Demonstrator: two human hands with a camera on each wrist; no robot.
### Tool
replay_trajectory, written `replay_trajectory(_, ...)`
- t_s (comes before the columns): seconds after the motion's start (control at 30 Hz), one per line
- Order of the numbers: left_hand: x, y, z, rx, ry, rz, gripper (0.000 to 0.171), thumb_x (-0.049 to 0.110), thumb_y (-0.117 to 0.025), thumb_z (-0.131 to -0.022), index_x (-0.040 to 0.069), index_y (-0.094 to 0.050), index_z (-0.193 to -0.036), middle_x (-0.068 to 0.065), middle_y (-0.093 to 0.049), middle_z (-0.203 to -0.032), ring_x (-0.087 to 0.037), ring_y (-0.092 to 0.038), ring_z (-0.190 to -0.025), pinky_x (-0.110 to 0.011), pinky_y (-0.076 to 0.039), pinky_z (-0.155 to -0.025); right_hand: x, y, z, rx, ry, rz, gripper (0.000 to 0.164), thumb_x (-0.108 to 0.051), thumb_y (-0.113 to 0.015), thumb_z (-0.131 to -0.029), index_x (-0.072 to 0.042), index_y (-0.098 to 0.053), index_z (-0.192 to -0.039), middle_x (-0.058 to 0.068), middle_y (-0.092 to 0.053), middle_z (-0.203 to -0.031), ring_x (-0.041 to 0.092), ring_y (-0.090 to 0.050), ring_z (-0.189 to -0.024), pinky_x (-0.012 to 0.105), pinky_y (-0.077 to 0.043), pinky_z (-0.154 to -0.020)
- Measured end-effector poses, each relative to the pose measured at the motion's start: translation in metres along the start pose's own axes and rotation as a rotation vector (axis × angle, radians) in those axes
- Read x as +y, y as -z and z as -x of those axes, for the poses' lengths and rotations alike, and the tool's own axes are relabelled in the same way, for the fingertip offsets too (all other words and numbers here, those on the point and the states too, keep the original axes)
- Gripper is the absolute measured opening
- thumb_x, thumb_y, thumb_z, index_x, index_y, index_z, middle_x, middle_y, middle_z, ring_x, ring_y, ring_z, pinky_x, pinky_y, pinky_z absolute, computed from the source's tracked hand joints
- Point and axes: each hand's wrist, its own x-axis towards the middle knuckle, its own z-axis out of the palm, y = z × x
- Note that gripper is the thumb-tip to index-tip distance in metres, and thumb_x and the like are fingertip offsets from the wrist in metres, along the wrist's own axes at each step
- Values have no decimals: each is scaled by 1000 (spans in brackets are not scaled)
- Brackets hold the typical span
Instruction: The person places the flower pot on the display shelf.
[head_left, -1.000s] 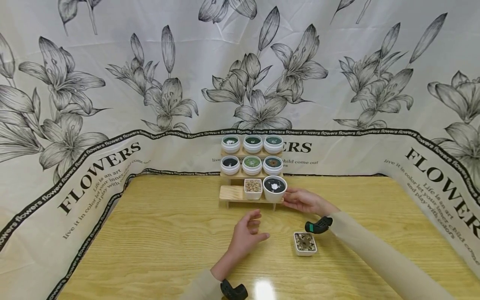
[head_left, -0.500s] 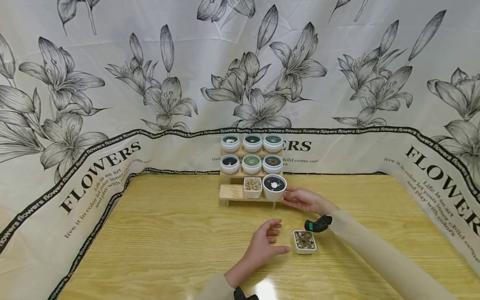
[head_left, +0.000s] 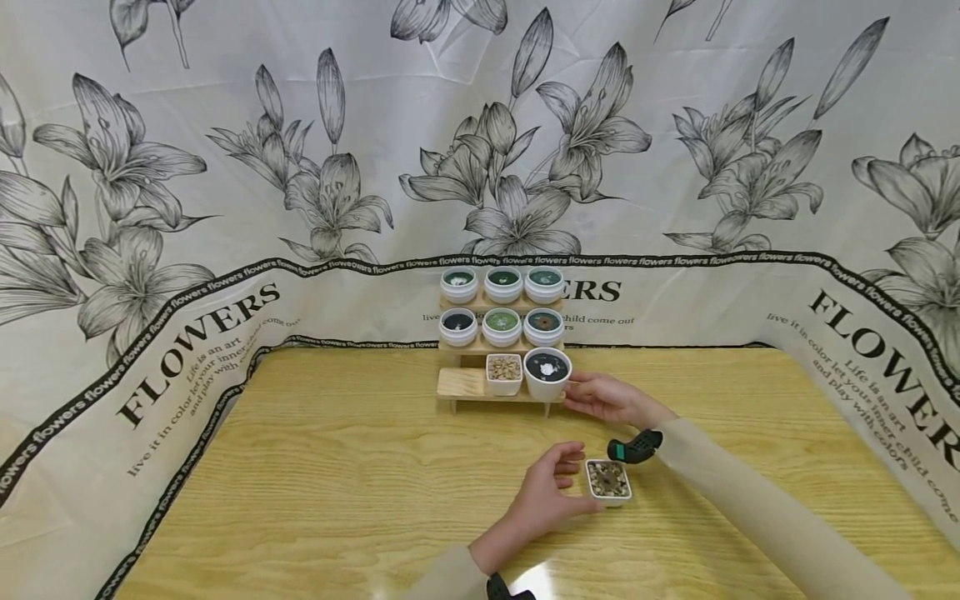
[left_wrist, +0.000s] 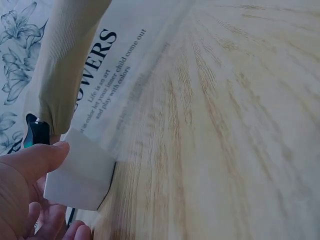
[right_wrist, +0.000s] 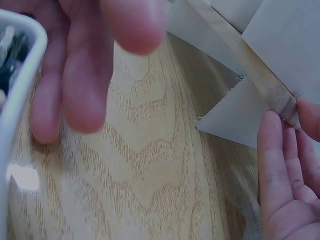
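My right hand (head_left: 609,401) pinches the right end of the wooden tiered stand (head_left: 461,383) at its lowest board; in the right wrist view the thumb lies on top and the fingers below the board's edge (right_wrist: 265,80). A white square pot (head_left: 609,502) filled with pebbles sits on the table. Beside its left side is my left hand (head_left: 546,497), thumb at the near corner and fingers spread toward the far side. In the left wrist view the thumb overlaps the white pot (left_wrist: 82,172). The right wrist view shows the left hand's fingers (right_wrist: 85,75) extended near the pot's rim.
On the stand's bottom board are a square pot of pale pebbles (head_left: 503,385) and a larger round dark-filled pot (head_left: 546,388). Small round white pots (head_left: 502,335) fill the two upper tiers. A flower-printed cloth (head_left: 345,300) hangs behind the wooden table (head_left: 315,483).
My left hand has moved right across the table, from in front of the stand to the pebble-filled square pot. The right hand has kept its hold on the stand.
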Motion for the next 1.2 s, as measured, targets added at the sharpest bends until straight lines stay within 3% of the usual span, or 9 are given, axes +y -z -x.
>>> replay_trajectory(0.27,-3,-5,1,0,-37,-24,69,4,-83,-68,0,-53,-130,-12,-62,-124,-7,-59,-105,-19,-50,-89,1,1,-2,4,2,5,61,5,-32,-98,12,2,-148,-6,-64,-96,3,-64,-90,18,-53,-87)
replay_trajectory(0.8,-1,-6,0,-13,-74,-106,59,5,-83,-70,0,-59,-124,-10,-67,-110,-1,-60,-96,-17,-52,-84,-1,-1,1,6,6,-11,61,5,-33,-98,15,2,-147,-6,-63,-96,4,-64,-90,18,-53,-87)
replay_trajectory(1.2,-1,-4,1,-6,-52,-63,57,4,-83,-70,-2,-61,-122,-8,-67,-108,1,-60,-92,-16,-53,-85,1,1,0,-1,4,-3,62,4,-35,-99,13,2,-148,-7,-63,-98,4,-64,-92,19,-53,-90)
